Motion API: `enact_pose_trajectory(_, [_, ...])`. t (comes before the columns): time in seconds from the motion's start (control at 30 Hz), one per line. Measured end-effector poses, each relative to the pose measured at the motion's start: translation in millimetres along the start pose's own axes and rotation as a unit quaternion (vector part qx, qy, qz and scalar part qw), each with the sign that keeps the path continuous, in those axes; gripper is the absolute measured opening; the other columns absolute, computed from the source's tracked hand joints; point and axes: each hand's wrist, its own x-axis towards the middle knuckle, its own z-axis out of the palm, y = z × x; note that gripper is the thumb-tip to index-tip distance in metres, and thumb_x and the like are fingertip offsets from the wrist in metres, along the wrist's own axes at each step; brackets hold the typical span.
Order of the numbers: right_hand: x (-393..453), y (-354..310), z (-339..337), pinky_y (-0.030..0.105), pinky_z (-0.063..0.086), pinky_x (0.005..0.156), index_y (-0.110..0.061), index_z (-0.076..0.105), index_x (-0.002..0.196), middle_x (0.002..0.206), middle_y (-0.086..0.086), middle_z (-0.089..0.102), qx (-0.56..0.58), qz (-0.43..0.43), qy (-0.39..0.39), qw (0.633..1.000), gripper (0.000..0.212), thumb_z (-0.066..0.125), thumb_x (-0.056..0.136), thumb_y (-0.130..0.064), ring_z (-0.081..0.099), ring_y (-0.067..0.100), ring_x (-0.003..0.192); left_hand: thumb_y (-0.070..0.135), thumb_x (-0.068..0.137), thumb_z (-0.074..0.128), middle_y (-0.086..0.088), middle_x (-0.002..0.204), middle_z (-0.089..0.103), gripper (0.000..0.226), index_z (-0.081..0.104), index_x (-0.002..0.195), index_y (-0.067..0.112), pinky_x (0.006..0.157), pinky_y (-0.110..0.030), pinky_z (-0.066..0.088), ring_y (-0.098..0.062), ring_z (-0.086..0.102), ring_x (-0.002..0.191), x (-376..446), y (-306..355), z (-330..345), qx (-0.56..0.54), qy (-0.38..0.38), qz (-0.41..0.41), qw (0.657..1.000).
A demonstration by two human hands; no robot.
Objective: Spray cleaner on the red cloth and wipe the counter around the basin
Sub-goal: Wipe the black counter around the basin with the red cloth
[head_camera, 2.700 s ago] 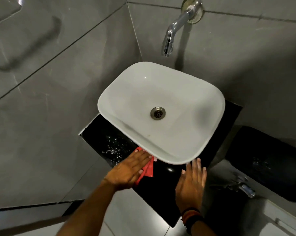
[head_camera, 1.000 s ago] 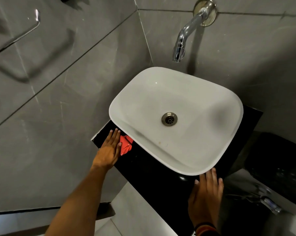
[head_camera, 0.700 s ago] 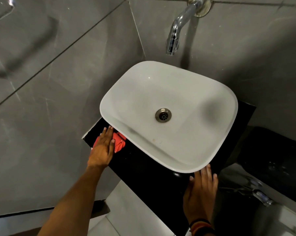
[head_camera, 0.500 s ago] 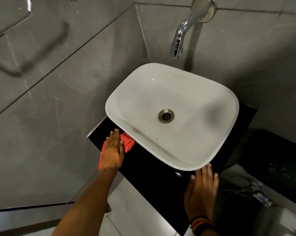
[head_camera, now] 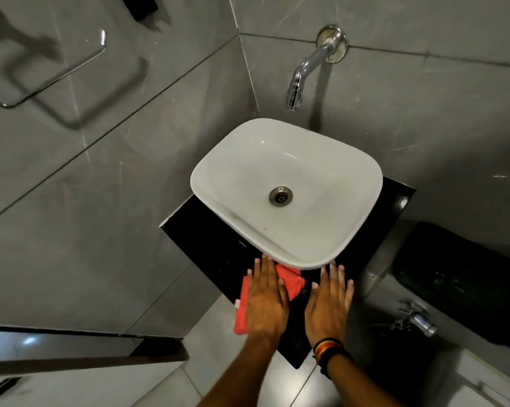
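Grey marble-look wall tiles point(head_camera: 71, 201) all round. A chrome wall tap point(head_camera: 306, 69) sticks out on the far side, spout pointing down. Far left there's a chrome towel ring point(head_camera: 51, 80) throwing a blurry shadow. Over on the right sits a dark bin-like thing point(head_camera: 459, 277), with a small chrome valve point(head_camera: 418, 320) just near it.

Red cloth point(head_camera: 291, 284) lies flat on black counter point(head_camera: 206, 239) beside white basin point(head_camera: 286, 186)

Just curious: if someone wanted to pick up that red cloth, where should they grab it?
Probably the loose flap of the red cloth right of the left hand, pinched from above; it lies flat on the black counter, its middle pinned by that palm.
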Motion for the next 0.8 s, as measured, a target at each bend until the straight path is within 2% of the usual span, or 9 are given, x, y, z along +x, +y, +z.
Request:
enact_pose_trajectory(0.07, [0,0,-5,0.05,0.012,0.127,0.003,0.046,0.147,0.16,0.018,0.04,0.029,0.0,-0.01,1.0,0.055,0.026,0.103,-0.024,0.028,0.031,0.153,0.038,0.107,0.017,-0.001,0.172,0.004,0.061,0.006,0.163,0.015,0.127,-0.033,-0.009,-0.014,-0.004,0.158,-18,19,6,-0.002,-0.01,-0.001,1.0])
enact_pose_trajectory(0.17, [-2,5,-18,0.049,0.009,0.129,0.001,0.039,0.151,0.163,0.015,0.034,0.118,0.02,-0.033,0.992,0.046,0.03,0.108,-0.013,0.021,0.026,0.155,0.048,0.101,-0.005,-0.002,0.171,-0.002,0.071,0.002,0.163,0.013,0.121,-0.027,-0.019,-0.016,-0.009,0.157,-35,40,5,-0.014,-0.02,-0.001,1.0])
enact_pose_trajectory(0.3, [-19,-3,-30,0.045,0.011,0.128,0.004,0.047,0.146,0.159,0.016,0.041,0.171,0.055,0.026,0.983,0.048,0.032,0.104,-0.014,0.029,0.029,0.153,0.031,0.11,0.021,0.0,0.17,-0.011,0.061,-0.003,0.162,0.013,0.123,-0.027,-0.017,-0.013,-0.016,0.156,-41,41,-1,-0.051,-0.039,0.01,0.998])
enact_pose_trajectory(0.4, [-38,-21,-29,0.033,0.009,0.129,0.003,0.051,0.144,0.158,0.016,0.043,0.186,0.042,0.059,0.98,0.051,0.031,0.104,-0.022,0.033,0.027,0.15,0.034,0.111,0.023,0.007,0.168,-0.01,0.058,0.002,0.162,0.015,0.127,-0.026,-0.008,-0.01,-0.012,0.157,-36,25,-10,-0.146,-0.051,0.031,0.987])
enact_pose_trajectory(0.47, [-48,-35,-23,0.038,0.013,0.128,0.002,0.05,0.145,0.159,0.015,0.042,0.201,0.031,0.042,0.978,0.051,0.033,0.104,-0.023,0.033,0.027,0.15,0.032,0.111,0.026,0.008,0.168,-0.004,0.056,0.006,0.162,0.016,0.128,-0.026,-0.005,-0.008,-0.008,0.157,-24,2,-21,-0.14,-0.042,0.058,0.988])
enact_pose_trajectory(0.57, [-54,-54,-6,0.043,0.008,0.128,0.001,0.037,0.153,0.166,0.012,0.027,0.143,0.036,-0.037,0.988,0.053,0.035,0.106,-0.022,0.017,0.027,0.157,0.026,0.111,0.03,0.001,0.169,0.001,0.057,0.01,0.162,0.012,0.129,-0.03,-0.002,-0.014,-0.004,0.158,-1,-40,-35,-0.022,-0.046,0.112,0.992])
enact_pose_trajectory(0.63, [-52,-63,1,0.045,-0.002,0.129,-0.002,0.02,0.159,0.171,0.011,0.01,0.055,0.051,-0.094,0.993,0.061,0.029,0.107,-0.032,-0.002,0.025,0.159,0.026,0.11,0.029,-0.004,0.17,0.002,0.058,0.008,0.162,0.01,0.13,-0.034,-0.001,-0.018,-0.004,0.158,9,-58,-37,0.034,-0.071,0.136,0.988])
enact_pose_trajectory(0.67, [-51,-67,3,0.047,-0.004,0.129,-0.002,0.015,0.16,0.171,0.013,0.006,0.018,0.05,-0.104,0.993,0.065,0.028,0.105,-0.036,-0.005,0.026,0.159,0.027,0.11,0.029,-0.006,0.171,0.002,0.058,0.007,0.162,0.01,0.13,-0.036,0.0,-0.018,-0.004,0.158,11,-63,-35,0.051,-0.082,0.145,0.985])
enact_pose_trajectory(0.8, [-53,-62,9,0.052,0.004,0.127,0.001,0.019,0.158,0.168,0.02,0.015,-0.067,0.001,-0.091,0.994,0.076,0.037,0.098,-0.042,0.009,0.034,0.158,0.03,0.109,0.025,-0.006,0.171,-0.003,0.06,0.002,0.161,0.011,0.13,-0.04,0.003,-0.018,-0.008,0.158,10,-68,-26,0.088,-0.11,0.173,0.975])
